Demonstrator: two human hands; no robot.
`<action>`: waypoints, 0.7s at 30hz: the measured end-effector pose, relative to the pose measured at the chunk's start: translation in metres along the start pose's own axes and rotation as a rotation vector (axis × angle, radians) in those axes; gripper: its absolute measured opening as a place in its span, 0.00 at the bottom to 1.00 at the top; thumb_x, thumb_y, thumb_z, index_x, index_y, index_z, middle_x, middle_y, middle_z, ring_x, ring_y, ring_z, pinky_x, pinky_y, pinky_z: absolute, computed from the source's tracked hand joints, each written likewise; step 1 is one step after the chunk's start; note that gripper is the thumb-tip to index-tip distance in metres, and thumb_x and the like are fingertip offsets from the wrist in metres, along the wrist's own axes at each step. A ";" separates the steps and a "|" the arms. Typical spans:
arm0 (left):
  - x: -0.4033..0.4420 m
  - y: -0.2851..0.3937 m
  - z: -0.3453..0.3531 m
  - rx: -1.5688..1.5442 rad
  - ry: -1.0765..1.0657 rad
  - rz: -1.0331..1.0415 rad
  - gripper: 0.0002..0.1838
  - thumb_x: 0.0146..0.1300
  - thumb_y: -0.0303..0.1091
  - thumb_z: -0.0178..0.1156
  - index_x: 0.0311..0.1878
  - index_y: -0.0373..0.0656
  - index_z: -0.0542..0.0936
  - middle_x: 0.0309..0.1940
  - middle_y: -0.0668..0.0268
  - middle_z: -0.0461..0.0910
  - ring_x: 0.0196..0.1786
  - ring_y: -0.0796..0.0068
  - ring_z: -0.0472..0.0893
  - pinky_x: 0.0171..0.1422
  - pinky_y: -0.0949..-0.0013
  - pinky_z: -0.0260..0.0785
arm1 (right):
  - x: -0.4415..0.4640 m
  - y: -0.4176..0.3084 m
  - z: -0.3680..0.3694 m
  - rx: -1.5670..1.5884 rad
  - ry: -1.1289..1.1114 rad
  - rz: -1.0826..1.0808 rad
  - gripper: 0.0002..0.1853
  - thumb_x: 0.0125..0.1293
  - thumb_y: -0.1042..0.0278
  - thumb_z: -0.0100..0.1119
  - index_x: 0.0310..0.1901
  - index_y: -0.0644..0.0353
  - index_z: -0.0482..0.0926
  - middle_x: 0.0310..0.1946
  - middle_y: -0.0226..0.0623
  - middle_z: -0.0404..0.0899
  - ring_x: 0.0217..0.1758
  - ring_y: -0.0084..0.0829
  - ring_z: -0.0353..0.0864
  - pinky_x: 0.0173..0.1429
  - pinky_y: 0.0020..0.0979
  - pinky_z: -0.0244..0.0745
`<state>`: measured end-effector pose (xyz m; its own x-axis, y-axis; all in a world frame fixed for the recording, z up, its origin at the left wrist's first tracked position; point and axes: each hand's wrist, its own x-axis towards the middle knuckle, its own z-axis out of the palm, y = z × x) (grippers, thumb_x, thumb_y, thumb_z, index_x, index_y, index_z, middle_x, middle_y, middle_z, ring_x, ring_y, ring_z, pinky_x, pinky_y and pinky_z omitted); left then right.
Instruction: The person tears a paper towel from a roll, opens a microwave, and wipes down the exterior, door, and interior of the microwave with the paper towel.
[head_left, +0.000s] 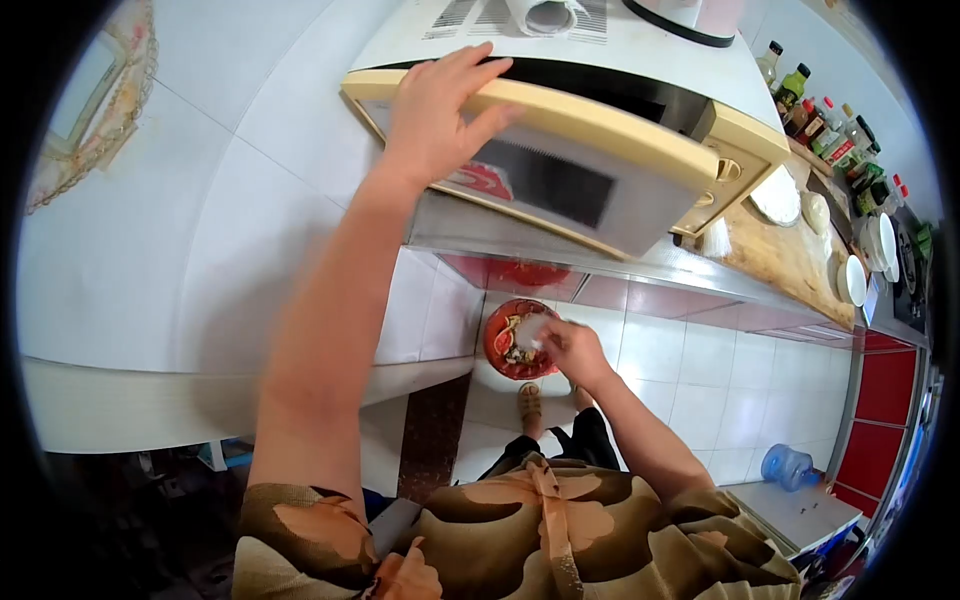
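Note:
My left hand (pixel 440 110) lies over the top edge of the cream microwave door (pixel 600 130), its fingers stretched out and apart, thumb along the edge. The door stands a little ajar from the microwave (pixel 750 160), with a dark gap along its top. Lower down, my right hand (pixel 575 350) is closed on a whitish, filmy piece (pixel 533 333), blurred and of unclear kind. It hangs over a red bin (pixel 517 368) on the floor, which holds several scraps of mixed colours.
On the microwave lie a white roll (pixel 545 16) and a pale appliance with a dark base (pixel 690 20). To the right are a wooden board (pixel 770 250) with dough (pixel 815 212), several bottles (pixel 835 135) and white bowls (pixel 880 243). A blue water jug (pixel 787 467) is at lower right.

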<state>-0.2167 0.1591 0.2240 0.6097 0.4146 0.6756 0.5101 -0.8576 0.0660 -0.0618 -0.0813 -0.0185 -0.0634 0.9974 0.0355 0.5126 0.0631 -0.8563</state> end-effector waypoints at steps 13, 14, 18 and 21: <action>-0.057 0.063 -0.105 -0.637 -0.215 -0.531 0.29 0.64 0.47 0.55 0.65 0.40 0.73 0.69 0.59 0.68 0.74 0.64 0.62 0.78 0.57 0.45 | -0.086 0.075 -0.070 0.430 0.104 0.457 0.04 0.61 0.84 0.57 0.36 0.65 0.78 0.32 0.34 0.83 0.38 0.23 0.81 0.46 0.25 0.76; -0.062 0.074 -0.119 -0.625 -0.221 -0.559 0.34 0.62 0.49 0.58 0.67 0.38 0.70 0.69 0.57 0.67 0.74 0.64 0.61 0.77 0.59 0.46 | -0.081 0.073 -0.067 0.390 0.085 0.421 0.04 0.61 0.84 0.57 0.36 0.65 0.78 0.32 0.34 0.83 0.37 0.23 0.81 0.46 0.25 0.76; -0.095 0.104 -0.148 -0.571 -0.300 -0.660 0.44 0.56 0.54 0.64 0.70 0.34 0.65 0.70 0.53 0.65 0.75 0.60 0.60 0.77 0.60 0.47 | -0.063 0.064 -0.062 0.331 0.006 0.404 0.03 0.62 0.83 0.58 0.36 0.65 0.78 0.33 0.34 0.83 0.37 0.24 0.81 0.46 0.25 0.76; -0.110 0.116 -0.158 -0.475 -0.235 -0.736 0.43 0.56 0.50 0.66 0.69 0.33 0.64 0.70 0.52 0.64 0.75 0.58 0.60 0.77 0.59 0.48 | -0.052 0.068 -0.058 0.415 -0.009 0.368 0.04 0.62 0.84 0.57 0.37 0.64 0.78 0.33 0.33 0.83 0.36 0.23 0.81 0.45 0.25 0.76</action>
<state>-0.3208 -0.0340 0.2733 0.3632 0.9144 0.1789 0.5478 -0.3649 0.7528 0.0261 -0.1265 -0.0489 0.0480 0.9506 -0.3068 0.1218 -0.3104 -0.9428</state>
